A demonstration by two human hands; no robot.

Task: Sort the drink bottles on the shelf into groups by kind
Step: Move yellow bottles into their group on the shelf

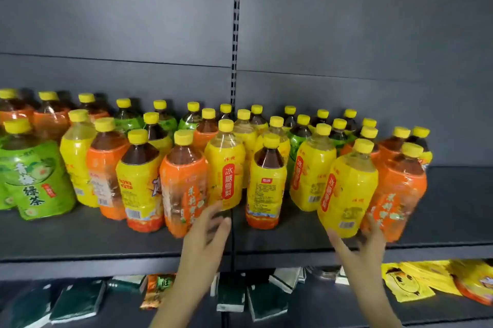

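Yellow-capped drink bottles (244, 135) stand upright, several rows deep, on the grey shelf (80, 242), set back from its front edge. Kinds are mixed: green labels, orange labels w/ dark drink, yellow labels w/ pale drink, and yellow labels w/ dark drink & a red foot. The pack runs out of view at left and stops partway along the shelf's right half.

A green bottle (34, 181) w/ big white characters is front-most at left. Mid-row, an orange bottle (184, 186) stands just beside a pale bottle (225, 175), w/ a dark-tea bottle (266, 183) to their right. Further right, the right pale bottle (346, 191) touches the right orange bottle (397, 191). The front row masks the rear rows, so only caps & shoulders show there.

The left hand (205, 237), fingers spread & straight, reaches over the front edge to the foot of the orange bottle. Its tips are blurred and contact is unclear. The right hand (365, 245) is also spread, thumb below the right pale bottle and fingers across the foot of the right orange bottle, curled round neither.

Behind stand a grey back panel (120, 20) & a slotted post (234, 34) at mid-shelf. On the lower shelf (400, 314) lie dark green packs (77, 301), an orange-green pack (157, 293) and, at right, yellow bags (408, 282).
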